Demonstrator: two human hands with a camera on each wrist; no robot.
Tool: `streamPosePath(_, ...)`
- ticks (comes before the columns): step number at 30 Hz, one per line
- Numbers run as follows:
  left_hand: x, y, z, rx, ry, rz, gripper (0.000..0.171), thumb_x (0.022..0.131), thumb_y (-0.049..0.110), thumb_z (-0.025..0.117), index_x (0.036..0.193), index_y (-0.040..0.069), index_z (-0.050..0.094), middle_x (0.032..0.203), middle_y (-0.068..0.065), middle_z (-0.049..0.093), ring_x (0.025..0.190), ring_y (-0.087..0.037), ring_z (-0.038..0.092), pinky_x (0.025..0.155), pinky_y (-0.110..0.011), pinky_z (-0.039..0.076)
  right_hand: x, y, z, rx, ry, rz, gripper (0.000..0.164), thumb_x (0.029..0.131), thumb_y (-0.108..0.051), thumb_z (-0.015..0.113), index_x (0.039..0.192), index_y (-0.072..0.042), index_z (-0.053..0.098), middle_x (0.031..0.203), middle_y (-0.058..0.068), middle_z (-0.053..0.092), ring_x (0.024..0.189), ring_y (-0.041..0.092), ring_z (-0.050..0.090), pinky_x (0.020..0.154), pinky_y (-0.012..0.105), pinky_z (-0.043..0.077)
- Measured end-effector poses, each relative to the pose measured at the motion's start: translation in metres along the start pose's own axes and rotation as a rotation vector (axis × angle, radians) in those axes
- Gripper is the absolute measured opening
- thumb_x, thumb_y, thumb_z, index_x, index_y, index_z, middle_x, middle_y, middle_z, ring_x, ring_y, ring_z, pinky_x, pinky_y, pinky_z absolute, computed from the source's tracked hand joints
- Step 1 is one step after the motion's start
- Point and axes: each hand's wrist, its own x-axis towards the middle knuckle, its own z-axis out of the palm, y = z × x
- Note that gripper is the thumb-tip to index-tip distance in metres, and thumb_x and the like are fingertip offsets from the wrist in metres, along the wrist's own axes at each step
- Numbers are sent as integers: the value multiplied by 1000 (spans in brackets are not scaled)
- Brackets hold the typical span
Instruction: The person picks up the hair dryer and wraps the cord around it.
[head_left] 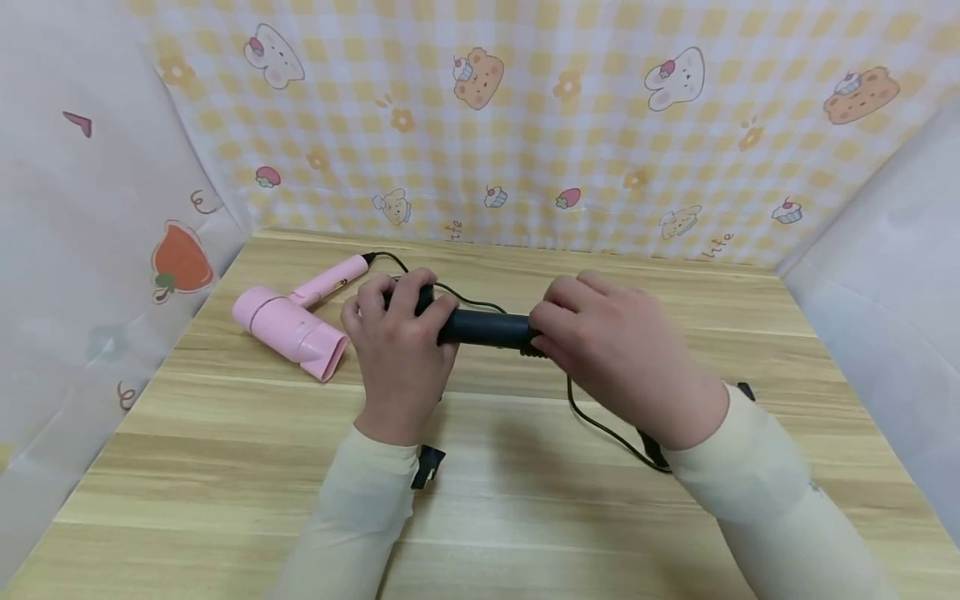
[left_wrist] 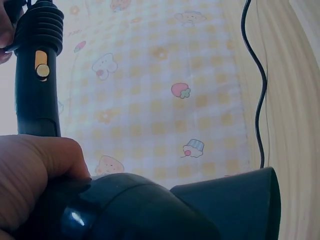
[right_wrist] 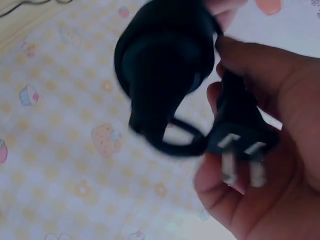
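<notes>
My left hand (head_left: 401, 346) grips the head of a dark hair dryer (head_left: 491, 329), holding it up over the table with the handle pointing right. In the left wrist view, the dryer's nozzle (left_wrist: 232, 202) extends to the right and a gold switch (left_wrist: 42, 70) shows on the handle. Black cord (left_wrist: 40, 27) is wound in several loops round the handle's end. My right hand (head_left: 611, 346) is at that end, pinching the cord's two-pin plug (right_wrist: 242, 127) between thumb and fingers. The plug's metal prongs (right_wrist: 242, 165) stick out, bare.
To the left, a pink hair dryer (head_left: 288, 325) lies on the wooden table (head_left: 225, 467). Its thin black cord (head_left: 472, 302) runs right, passes behind the dark dryer and curves toward the right forearm. A checked cloth (head_left: 525, 150) hangs along the back.
</notes>
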Motion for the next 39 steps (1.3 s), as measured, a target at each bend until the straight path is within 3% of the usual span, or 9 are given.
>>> streamPosePath(7,1,0,0,8,22,28,12,78,7,79,87,15,76,113,-6,61,107,-35,46,85,-60,33,8,22,-1,71,-49,-12,18,78,-7,84,88,-12,69,88,1,61,83,25,59,73,42,42)
streamPosePath(13,4,1,-3,23,32,55,11,79,6,78,86,14,76,112,-6,62,106,-35,47,86,-59,33,12,35,6,244,-62,-35,16,81,1,79,90,-11,71,89,1,62,79,20,62,71,35,49)
streamPosePath(19,6,2,-9,36,44,66,11,80,4,74,85,13,75,112,-6,62,105,-36,47,89,-59,33,12,41,9,377,-81,4,16,85,0,76,95,-12,75,98,-2,64,88,14,62,77,31,51)
streamPosePath(27,7,3,-13,37,48,94,15,76,2,75,85,14,76,111,-6,63,105,-35,48,88,-59,33,15,47,12,454,-120,-20,18,87,1,73,97,-14,73,101,-5,64,92,11,62,81,31,50)
streamPosePath(34,6,4,-13,3,33,86,25,68,-2,76,86,15,78,110,-5,63,105,-34,48,86,-59,34,13,52,14,528,-212,11,15,92,-3,68,97,-16,73,99,-10,65,89,6,60,79,31,50)
streamPosePath(39,6,4,-13,-6,5,70,25,68,-1,77,87,16,78,112,-6,62,106,-35,48,87,-61,34,9,54,12,567,-294,68,14,97,-12,62,106,-19,70,110,-10,66,101,8,62,85,34,49)
